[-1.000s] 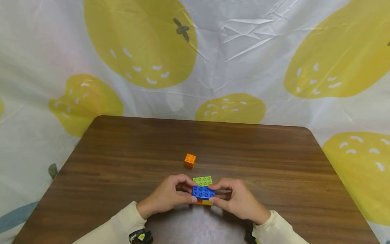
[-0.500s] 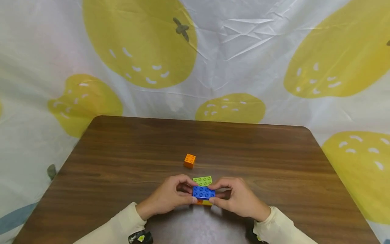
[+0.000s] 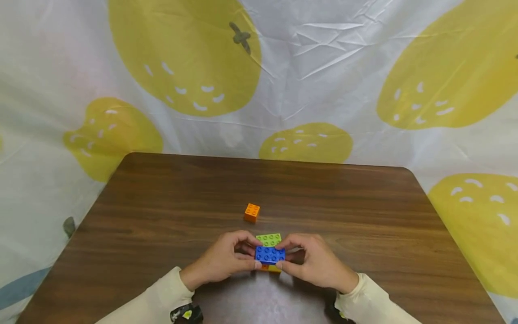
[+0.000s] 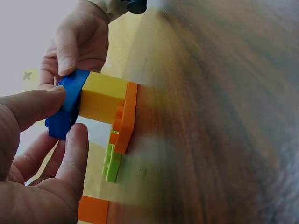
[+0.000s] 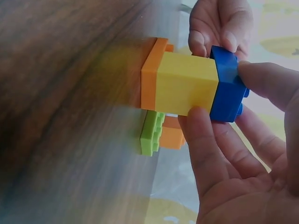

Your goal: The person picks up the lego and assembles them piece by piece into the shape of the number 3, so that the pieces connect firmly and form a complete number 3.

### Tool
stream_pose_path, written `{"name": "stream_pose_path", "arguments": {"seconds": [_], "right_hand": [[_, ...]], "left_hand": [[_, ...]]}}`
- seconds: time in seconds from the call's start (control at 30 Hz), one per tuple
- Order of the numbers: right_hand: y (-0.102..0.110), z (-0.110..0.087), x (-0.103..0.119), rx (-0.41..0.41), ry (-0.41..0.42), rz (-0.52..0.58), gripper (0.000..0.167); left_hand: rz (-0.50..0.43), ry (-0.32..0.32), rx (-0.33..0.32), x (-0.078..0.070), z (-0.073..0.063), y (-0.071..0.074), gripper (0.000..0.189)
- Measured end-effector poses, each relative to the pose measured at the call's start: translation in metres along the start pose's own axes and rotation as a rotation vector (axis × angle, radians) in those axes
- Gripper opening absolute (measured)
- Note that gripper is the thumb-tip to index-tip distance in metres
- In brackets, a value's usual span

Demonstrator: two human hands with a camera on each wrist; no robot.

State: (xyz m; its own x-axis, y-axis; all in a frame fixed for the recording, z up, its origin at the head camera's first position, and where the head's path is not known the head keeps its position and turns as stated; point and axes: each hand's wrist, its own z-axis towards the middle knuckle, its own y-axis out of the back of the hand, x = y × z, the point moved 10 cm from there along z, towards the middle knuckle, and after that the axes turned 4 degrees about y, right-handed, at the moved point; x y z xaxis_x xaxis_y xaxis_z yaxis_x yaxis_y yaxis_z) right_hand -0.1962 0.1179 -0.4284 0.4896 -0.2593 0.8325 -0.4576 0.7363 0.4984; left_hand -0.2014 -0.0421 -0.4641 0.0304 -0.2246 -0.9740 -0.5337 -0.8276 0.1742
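Note:
A blue eight-stud toy brick point(image 3: 270, 255) tops a small stack near the front middle of the table. Below it is a yellow block point(image 5: 187, 79), which sits on one end of a flat orange plate point(image 4: 125, 119); some of that plate's studs show bare on the left side. The left hand point(image 3: 220, 258) pinches the blue brick's left end between thumb and fingers. At the opposite end the right hand point(image 3: 317, 263) grips the same brick, one fingertip lying against the yellow block. Just behind the stack lies a light green studded plate point(image 3: 269, 240), partly covered by the blue brick in the head view.
Farther back on the brown wooden table point(image 3: 344, 202) stands a small orange four-stud brick point(image 3: 252, 212). A white cloth with yellow fruit prints point(image 3: 307, 141) hangs behind the table's far edge.
Both hands keep their hold on the blue brick, nearly still. Only a very slight shift of the whole head view shows; the stack, green plate and orange brick stay put.

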Motion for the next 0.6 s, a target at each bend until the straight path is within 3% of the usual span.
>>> {"name": "stream_pose_path", "arguments": {"seconds": [0.23, 0.6], "right_hand": [[0.005, 0.006, 0.002, -0.029, 0.010, -0.059, 0.009], [0.018, 0.020, 0.003, -0.104, -0.012, -0.085, 0.014]], "left_hand": [[-0.012, 0.001, 0.000, -0.001, 0.000, -0.002, 0.036], [-0.011, 0.004, 0.004, -0.002, -0.001, -0.004, 0.035]]}}
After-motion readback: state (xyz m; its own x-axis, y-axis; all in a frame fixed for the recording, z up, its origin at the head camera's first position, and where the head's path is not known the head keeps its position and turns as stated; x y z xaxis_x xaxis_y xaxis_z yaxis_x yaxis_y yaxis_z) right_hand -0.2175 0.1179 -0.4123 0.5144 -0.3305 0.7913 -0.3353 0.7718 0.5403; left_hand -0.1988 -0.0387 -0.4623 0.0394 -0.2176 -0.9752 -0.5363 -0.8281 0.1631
